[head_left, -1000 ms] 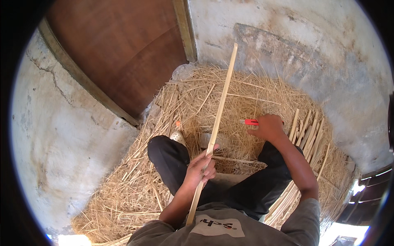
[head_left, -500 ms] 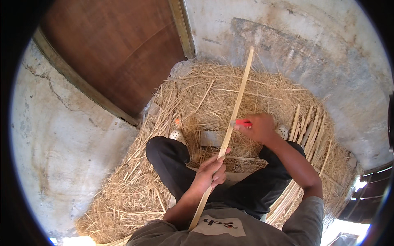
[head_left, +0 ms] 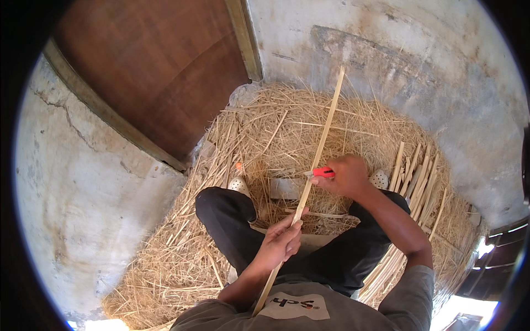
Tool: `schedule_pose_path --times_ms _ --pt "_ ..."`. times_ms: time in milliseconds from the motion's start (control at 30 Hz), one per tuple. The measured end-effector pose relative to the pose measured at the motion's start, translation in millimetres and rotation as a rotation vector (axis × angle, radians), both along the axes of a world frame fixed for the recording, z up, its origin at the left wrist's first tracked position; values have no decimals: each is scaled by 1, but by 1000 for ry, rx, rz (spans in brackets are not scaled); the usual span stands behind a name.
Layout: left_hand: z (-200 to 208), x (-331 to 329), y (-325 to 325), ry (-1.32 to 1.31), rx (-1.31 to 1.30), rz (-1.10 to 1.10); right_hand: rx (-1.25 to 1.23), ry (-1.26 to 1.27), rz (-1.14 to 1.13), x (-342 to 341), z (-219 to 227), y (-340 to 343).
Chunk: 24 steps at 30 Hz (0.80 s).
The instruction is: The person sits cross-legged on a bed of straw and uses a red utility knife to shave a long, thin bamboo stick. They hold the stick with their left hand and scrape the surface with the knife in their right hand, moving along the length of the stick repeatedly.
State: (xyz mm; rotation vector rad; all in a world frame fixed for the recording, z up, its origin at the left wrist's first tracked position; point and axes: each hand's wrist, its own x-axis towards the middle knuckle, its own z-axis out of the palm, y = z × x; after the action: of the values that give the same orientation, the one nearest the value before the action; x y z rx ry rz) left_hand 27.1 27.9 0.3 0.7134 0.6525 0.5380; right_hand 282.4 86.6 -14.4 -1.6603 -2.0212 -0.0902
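Observation:
A long, thin, pale strip that looks like split bamboo or wood (head_left: 329, 118) slants from my chest up toward the far wall. My left hand (head_left: 280, 243) is closed around its lower part, thumb lying along the top. In my right hand (head_left: 346, 175) is a red-handled utility knife (head_left: 324, 172), gripped in a closed fist. Its short blade lies across the strip about midway along, farther up than my left hand. The blade seems to touch the strip's face.
Straw-like shavings (head_left: 287, 127) cover the floor around my legs. A bundle of split strips (head_left: 418, 176) lies by my right knee. A flat grey block (head_left: 284, 188) sits between my feet, which wear white clogs (head_left: 239, 186). Beyond are a stained wall (head_left: 408, 71) and a brown door (head_left: 154, 66).
My right hand and the knife have come slightly nearer along the strip. The strip's far end has shifted a little to the right and down.

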Motion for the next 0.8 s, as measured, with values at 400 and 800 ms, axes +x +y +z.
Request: schedule_pose_path --times_ms 400,800 --pt "16 -6 -14 66 87 -58 161 -4 -72 29 0 16" --pt "24 -23 -30 181 224 -249 -104 202 -665 100 7 36"
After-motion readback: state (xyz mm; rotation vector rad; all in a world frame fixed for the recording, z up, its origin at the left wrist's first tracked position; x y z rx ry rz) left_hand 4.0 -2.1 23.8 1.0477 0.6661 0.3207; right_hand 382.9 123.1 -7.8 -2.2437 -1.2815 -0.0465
